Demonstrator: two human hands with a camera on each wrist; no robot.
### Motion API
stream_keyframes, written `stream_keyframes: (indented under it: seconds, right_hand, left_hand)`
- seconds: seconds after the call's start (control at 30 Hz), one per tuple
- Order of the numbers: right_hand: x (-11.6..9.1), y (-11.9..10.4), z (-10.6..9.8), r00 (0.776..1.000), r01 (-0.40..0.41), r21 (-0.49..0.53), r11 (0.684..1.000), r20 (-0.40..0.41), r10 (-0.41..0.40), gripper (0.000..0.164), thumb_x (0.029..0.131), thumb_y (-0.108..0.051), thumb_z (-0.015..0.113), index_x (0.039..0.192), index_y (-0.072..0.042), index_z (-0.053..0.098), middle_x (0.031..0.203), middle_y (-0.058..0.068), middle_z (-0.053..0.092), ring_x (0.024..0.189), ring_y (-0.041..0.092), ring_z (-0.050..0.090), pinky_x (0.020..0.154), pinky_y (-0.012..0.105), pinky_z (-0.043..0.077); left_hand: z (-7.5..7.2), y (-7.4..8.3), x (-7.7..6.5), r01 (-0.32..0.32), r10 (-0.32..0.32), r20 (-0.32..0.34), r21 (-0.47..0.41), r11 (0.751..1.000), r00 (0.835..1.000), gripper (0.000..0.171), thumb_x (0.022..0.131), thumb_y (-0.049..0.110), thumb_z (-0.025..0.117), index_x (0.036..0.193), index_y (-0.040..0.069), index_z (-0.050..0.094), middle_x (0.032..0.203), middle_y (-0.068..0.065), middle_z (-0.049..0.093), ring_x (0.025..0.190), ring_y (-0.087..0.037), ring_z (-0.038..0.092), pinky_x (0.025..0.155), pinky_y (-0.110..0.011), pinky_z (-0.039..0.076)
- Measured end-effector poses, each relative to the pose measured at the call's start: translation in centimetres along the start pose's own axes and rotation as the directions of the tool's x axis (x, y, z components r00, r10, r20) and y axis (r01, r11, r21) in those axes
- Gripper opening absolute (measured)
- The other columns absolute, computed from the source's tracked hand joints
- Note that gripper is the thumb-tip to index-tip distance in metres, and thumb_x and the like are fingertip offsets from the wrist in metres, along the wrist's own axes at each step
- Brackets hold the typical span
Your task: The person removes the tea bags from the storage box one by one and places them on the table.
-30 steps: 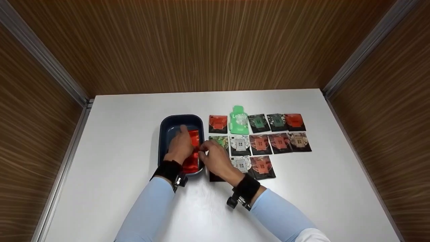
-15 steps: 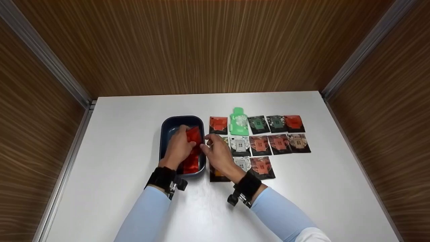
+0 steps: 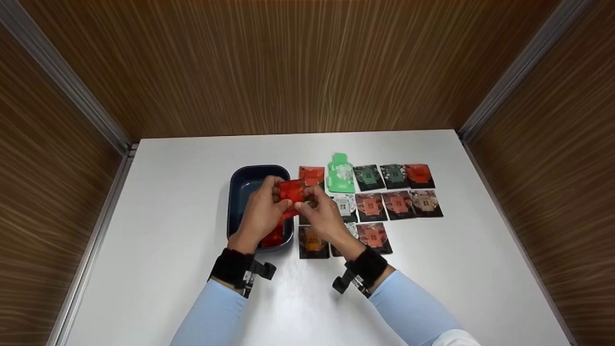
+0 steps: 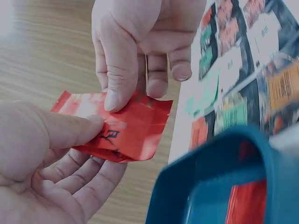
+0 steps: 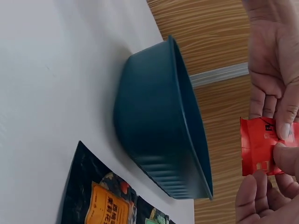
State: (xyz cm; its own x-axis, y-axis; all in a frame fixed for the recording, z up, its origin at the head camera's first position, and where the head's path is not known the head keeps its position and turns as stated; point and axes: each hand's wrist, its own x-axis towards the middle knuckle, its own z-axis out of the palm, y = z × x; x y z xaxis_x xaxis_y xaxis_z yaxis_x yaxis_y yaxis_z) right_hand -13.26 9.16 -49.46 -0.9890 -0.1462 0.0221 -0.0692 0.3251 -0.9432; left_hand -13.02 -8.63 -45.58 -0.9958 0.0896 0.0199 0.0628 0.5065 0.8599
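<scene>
Both hands pinch one small red foil packet [image 4: 135,130] over the right side of the blue bin [image 3: 235,211]. My left hand [image 3: 262,211] has its thumb on top of the packet and its fingers curled beneath. Opposite it, the thumb of my right hand [image 3: 324,214] presses on the packet's other side, fingers behind. Dark characters show on the foil in the left wrist view. Inside the bin lies more red foil [image 3: 273,238], partly hidden by the left hand.
Rows of flat square sachets [image 3: 371,206] lie right of the bin, several partly under the right hand and forearm. Among them is a green bottle-shaped pouch [image 3: 341,175]. An orange-labelled sachet [image 3: 313,241] lies nearest the bin. Wood-grain panels [image 3: 298,67] wall the white table [image 3: 168,192].
The left hand has brought the red packet up out of the bin, toward the right. The right hand, earlier beside the bin's rim, now pinches the packet too.
</scene>
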Motion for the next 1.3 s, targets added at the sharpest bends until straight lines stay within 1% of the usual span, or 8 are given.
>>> stream_keyframes:
  seconds: [0.17,0.3,0.57,0.73,0.83,0.93,1.07,1.3]
  right_hand:
    - [-0.7,0.2,-1.5,0.996,-0.030,0.179,0.983,-0.074,0.044,0.022,0.099,-0.007,0.073,0.116,-0.001,0.061,0.104,0.012,0.071,0.091,0.016,0.064,0.074,0.024,0.053]
    - [-1.5,0.7,-3.1,0.990,-0.035,0.198,0.980,-0.130,0.062,0.022,0.099,-0.006,0.073,0.117,0.000,0.062,0.102,0.012,0.074,0.088,0.015,0.065,0.069,0.023,0.051]
    - [-3.6,3.1,-6.6,0.982,-0.066,0.150,0.987,-0.168,0.092,0.018,0.100,-0.009,0.072,0.114,0.000,0.065,0.093,0.007,0.071,0.074,0.019,0.058,0.059,0.024,0.043]
    - [-4.9,5.2,-8.7,0.966,-0.169,0.186,0.968,-0.164,0.200,0.018,0.102,-0.010,0.069,0.115,0.002,0.064,0.088,0.004,0.068,0.066,0.014,0.055,0.056,0.026,0.048]
    - [-5.6,6.5,-10.6,0.951,-0.234,0.153,0.960,-0.171,0.259,0.022,0.104,-0.013,0.068,0.119,0.002,0.064,0.091,0.005,0.071,0.070,0.014,0.059,0.061,0.030,0.054]
    - [-6.4,8.0,-13.1,0.938,-0.289,0.069,0.955,-0.178,0.297,0.028,0.105,-0.018,0.066,0.123,0.003,0.064,0.096,0.007,0.074,0.074,0.015,0.061,0.062,0.029,0.053]
    - [-7.6,10.3,-16.6,0.920,-0.359,-0.049,0.932,-0.188,0.344,0.033,0.106,-0.021,0.065,0.124,0.006,0.065,0.100,0.010,0.075,0.075,0.013,0.059,0.062,0.025,0.048]
    - [-9.2,13.0,-20.4,0.889,-0.439,-0.190,0.878,-0.231,0.395,0.034,0.105,-0.021,0.066,0.121,0.009,0.068,0.102,0.013,0.073,0.082,0.015,0.060,0.070,0.027,0.049]
  left_hand:
    - [1.9,0.7,-0.1,-0.011,0.012,0.006,-0.059,0.998,1.000,0.037,0.097,0.011,0.077,0.129,0.006,0.060,0.113,-0.013,0.074,0.103,-0.025,0.074,0.088,-0.041,0.061]
    - [3.5,1.4,-0.2,-0.013,0.014,0.029,-0.032,0.999,0.999,0.031,0.097,0.019,0.078,0.124,0.008,0.065,0.112,-0.012,0.076,0.099,-0.024,0.074,0.084,-0.041,0.059]
    - [7.0,2.2,-0.7,0.016,-0.015,0.212,-0.004,1.000,0.977,0.043,0.100,0.021,0.075,0.137,0.008,0.058,0.108,-0.009,0.076,0.085,-0.016,0.070,0.071,-0.032,0.056]
    - [9.3,1.8,-1.3,-0.010,-0.019,0.301,0.092,0.996,0.953,0.061,0.098,0.019,0.076,0.151,0.005,0.049,0.102,-0.008,0.075,0.083,-0.018,0.070,0.069,-0.032,0.056]
    - [10.7,1.3,-2.2,-0.109,0.037,0.303,0.224,0.968,0.952,0.053,0.096,0.015,0.076,0.145,0.007,0.058,0.113,-0.011,0.075,0.099,-0.025,0.072,0.082,-0.038,0.058]
    - [12.0,0.5,-3.2,-0.195,0.087,0.297,0.357,0.914,0.951,0.041,0.093,0.015,0.077,0.133,0.011,0.069,0.122,-0.011,0.074,0.114,-0.031,0.067,0.091,-0.049,0.055]
    - [12.9,-0.3,-4.2,-0.260,0.124,0.315,0.439,0.860,0.941,0.034,0.092,0.018,0.078,0.126,0.013,0.074,0.122,-0.009,0.073,0.119,-0.030,0.064,0.093,-0.056,0.052]
    - [12.8,-1.0,-4.5,-0.318,0.182,0.333,0.420,0.850,0.925,0.029,0.091,0.014,0.078,0.120,0.009,0.076,0.116,-0.010,0.074,0.110,-0.031,0.066,0.093,-0.043,0.053]
